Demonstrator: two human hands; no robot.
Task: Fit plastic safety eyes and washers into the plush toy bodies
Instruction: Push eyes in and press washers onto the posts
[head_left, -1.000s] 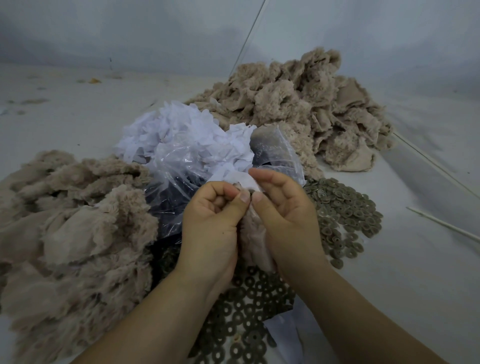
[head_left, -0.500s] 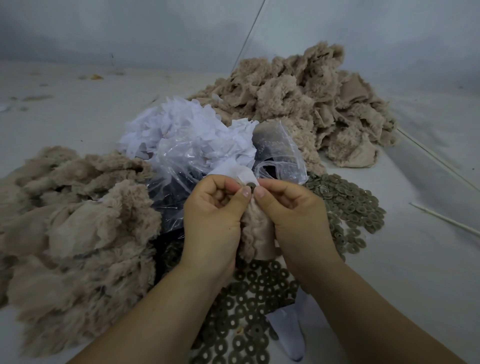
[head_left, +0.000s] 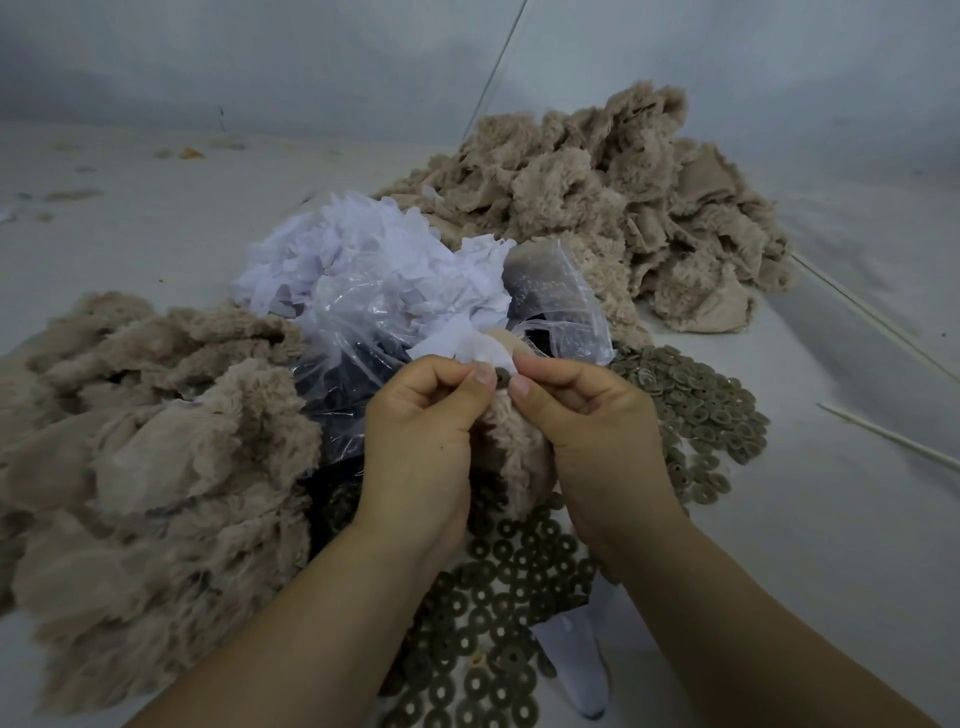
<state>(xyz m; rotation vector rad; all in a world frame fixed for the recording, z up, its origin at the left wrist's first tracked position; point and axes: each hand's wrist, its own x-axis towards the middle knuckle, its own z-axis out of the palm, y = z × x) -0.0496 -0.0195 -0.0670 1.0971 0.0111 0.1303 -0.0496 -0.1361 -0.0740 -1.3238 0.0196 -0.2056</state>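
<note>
Head view, the only one. Centre of frame: left hand (head_left: 423, 441) and right hand (head_left: 587, 434) meet thumb-tip to thumb-tip over a small tan plush body (head_left: 511, 457) held between them, its furry bulk hanging down toward the lower middle of the frame, between the two wrists. At the top of the body, white lining fabric (head_left: 488, 356) is turned outward. One dark ring-shaped washer (head_left: 502, 378) sits exactly in the gap between the two thumbs, face toward the camera; its hole appears to point away from the viewer, into the fabric. Fingers of both hands curled and clamped on the plush, thumbs pressing beside the washer. Eye itself not visible; likely behind the fabric, cannot confirm. Judgement: the push to seat the washer runs straight along that hole axis, away from the camera, and both thumbs are equally near, one on each side. Surroundings: loose washers (head_left: 691, 400) spread right of the hands and more at lower middle; clear plastic bag (head_left: 561, 306) just above the hands; white fabric scraps (head_left: 363, 249) upper centre-left; plush piles at left (head_left: 145, 415) and upper right (head_left: 597, 192); all on a pale surface (head_left: 831, 519).
</note>
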